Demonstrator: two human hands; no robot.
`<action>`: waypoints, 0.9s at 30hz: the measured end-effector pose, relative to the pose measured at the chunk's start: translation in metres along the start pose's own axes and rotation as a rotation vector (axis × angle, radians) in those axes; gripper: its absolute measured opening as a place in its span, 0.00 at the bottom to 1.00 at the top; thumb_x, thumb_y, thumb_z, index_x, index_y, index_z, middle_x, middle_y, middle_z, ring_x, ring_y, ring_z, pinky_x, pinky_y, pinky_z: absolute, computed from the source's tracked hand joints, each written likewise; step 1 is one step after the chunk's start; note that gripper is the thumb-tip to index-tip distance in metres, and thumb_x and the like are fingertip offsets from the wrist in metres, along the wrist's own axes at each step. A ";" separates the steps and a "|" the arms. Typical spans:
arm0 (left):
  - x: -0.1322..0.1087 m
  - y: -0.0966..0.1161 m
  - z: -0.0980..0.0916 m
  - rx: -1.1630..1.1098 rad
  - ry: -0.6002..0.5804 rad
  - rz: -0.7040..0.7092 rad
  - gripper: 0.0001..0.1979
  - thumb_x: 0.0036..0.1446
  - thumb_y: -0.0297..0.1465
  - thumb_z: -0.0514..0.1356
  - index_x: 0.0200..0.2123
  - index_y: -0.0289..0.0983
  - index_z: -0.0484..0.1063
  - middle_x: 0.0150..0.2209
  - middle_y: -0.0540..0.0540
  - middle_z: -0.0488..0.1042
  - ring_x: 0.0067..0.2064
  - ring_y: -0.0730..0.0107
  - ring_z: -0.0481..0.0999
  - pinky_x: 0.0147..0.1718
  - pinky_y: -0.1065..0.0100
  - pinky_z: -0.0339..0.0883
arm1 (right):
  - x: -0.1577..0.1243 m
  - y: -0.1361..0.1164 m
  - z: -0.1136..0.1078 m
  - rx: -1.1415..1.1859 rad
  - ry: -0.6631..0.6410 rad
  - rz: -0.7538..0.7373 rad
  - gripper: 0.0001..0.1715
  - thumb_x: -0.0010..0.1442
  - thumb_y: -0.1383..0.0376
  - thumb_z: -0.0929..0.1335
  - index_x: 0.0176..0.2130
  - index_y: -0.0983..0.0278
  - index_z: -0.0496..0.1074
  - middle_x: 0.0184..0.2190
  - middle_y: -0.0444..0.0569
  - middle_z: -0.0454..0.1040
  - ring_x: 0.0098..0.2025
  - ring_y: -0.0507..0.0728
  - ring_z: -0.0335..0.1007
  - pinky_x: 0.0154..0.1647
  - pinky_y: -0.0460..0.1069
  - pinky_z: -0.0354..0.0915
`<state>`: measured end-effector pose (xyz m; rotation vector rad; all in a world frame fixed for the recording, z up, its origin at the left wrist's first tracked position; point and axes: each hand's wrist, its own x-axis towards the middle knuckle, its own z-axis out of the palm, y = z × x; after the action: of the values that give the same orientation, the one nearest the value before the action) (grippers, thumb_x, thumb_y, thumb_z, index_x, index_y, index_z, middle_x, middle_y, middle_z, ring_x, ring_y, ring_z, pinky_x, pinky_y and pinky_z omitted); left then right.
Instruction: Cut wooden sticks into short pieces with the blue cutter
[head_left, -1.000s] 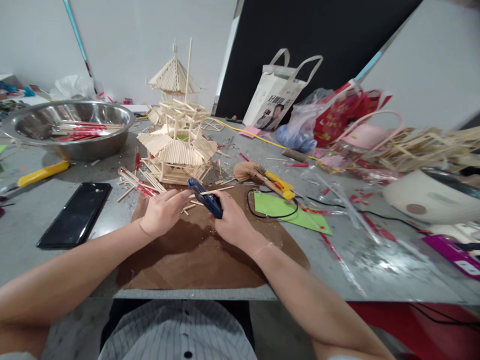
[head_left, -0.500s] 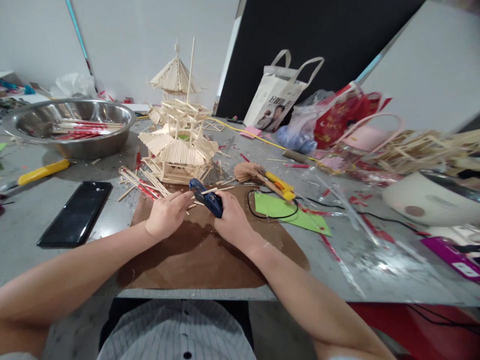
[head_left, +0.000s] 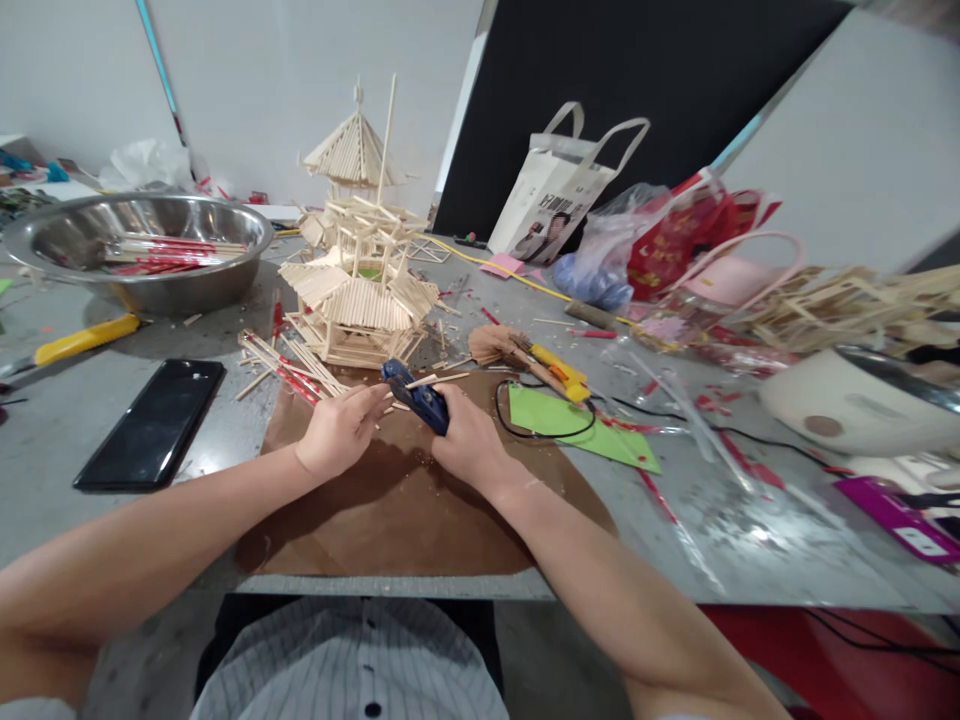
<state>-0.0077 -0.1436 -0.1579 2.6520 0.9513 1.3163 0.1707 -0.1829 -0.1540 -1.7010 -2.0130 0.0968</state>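
My right hand [head_left: 472,440] is closed around a dark blue hand cutter [head_left: 427,405] that looks like pliers, its head pointing up and to the left. Close to that head, my left hand [head_left: 341,435] has its fingers pinched on a thin wooden stick, mostly hidden by the fingers. Another pale stick [head_left: 450,379] shows across the cutter; whether it is the same piece I cannot tell. Just beyond both hands stands a pavilion model [head_left: 360,300] built of wooden sticks. Loose sticks [head_left: 307,362] lie beside my left hand, over the edge of a brown mat [head_left: 420,530].
A steel basin [head_left: 150,295] with wrapped sticks stands at the back left, near a black phone [head_left: 150,425] and a yellow-handled tool [head_left: 86,342]. On the right lie a yellow glue gun [head_left: 559,372] with its cable, green paper [head_left: 626,440], bags [head_left: 675,235] and a white pot [head_left: 847,400].
Hardly anything differs. Both hands and the cutter have shifted very slightly, and the view has moved a little; the holds stay the same.
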 end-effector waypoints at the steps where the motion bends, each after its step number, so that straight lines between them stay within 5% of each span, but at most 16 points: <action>1: 0.000 0.000 0.000 -0.014 -0.006 -0.009 0.11 0.55 0.28 0.48 0.36 0.31 0.68 0.26 0.45 0.72 0.27 0.75 0.71 0.26 0.75 0.64 | 0.000 0.000 0.000 -0.007 -0.005 -0.001 0.25 0.43 0.69 0.61 0.44 0.65 0.59 0.40 0.53 0.68 0.41 0.60 0.65 0.39 0.52 0.59; 12: 0.002 0.006 0.000 -0.150 -0.058 -0.069 0.11 0.55 0.28 0.48 0.25 0.33 0.66 0.23 0.46 0.69 0.26 0.77 0.69 0.24 0.77 0.60 | 0.003 0.001 -0.008 -0.084 -0.092 0.035 0.21 0.42 0.69 0.60 0.40 0.65 0.62 0.36 0.53 0.70 0.39 0.61 0.66 0.38 0.52 0.60; 27: 0.000 0.000 0.000 -0.186 -0.152 -0.154 0.10 0.56 0.30 0.45 0.29 0.33 0.63 0.22 0.49 0.64 0.23 0.78 0.63 0.23 0.76 0.57 | 0.005 0.007 0.000 0.048 0.016 -0.069 0.27 0.42 0.69 0.62 0.45 0.66 0.59 0.41 0.55 0.66 0.43 0.61 0.62 0.42 0.54 0.59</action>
<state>-0.0077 -0.1433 -0.1576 2.4448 0.9415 1.0959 0.1764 -0.1772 -0.1550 -1.5964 -2.0393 0.1063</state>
